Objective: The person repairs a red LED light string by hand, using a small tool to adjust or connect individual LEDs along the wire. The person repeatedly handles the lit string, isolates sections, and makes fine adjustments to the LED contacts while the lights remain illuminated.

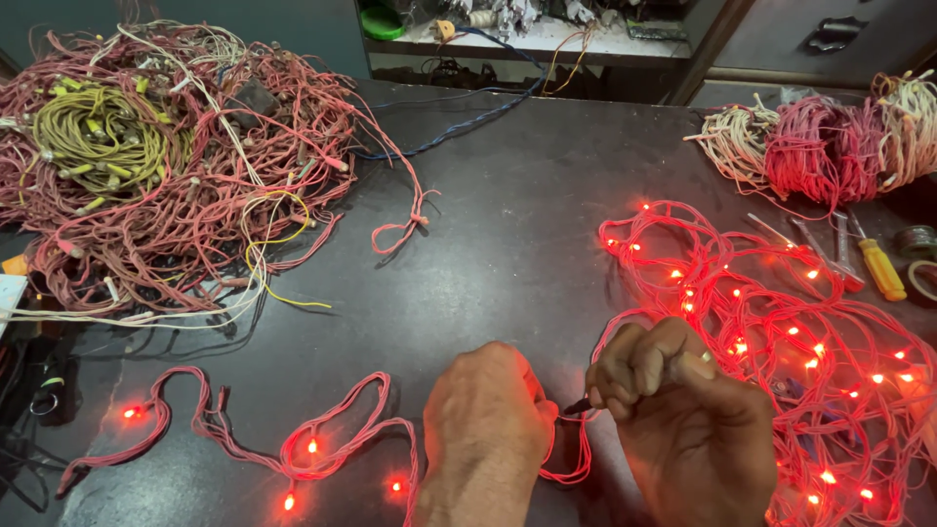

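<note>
At the bottom centre, the left hand (488,410) and right hand (673,400) each clench the one lit red light string (781,332). The right also grips a dark tool (578,405). Two tangled wire heaps: upper-left pile (166,156) and upper-right bundles (830,146).

Electrical repair workshop, dark workbench (508,224), tangled wire heaps (166,156), lit red light string (781,322), screwdrivers (874,263), cluttered shelf (547,39)

Dim room light falls soft on the dark desk (508,224), which shows a faint sheen. The lit red string lights (781,332) bloom and glare; focus stays sharp, corners darker.
</note>
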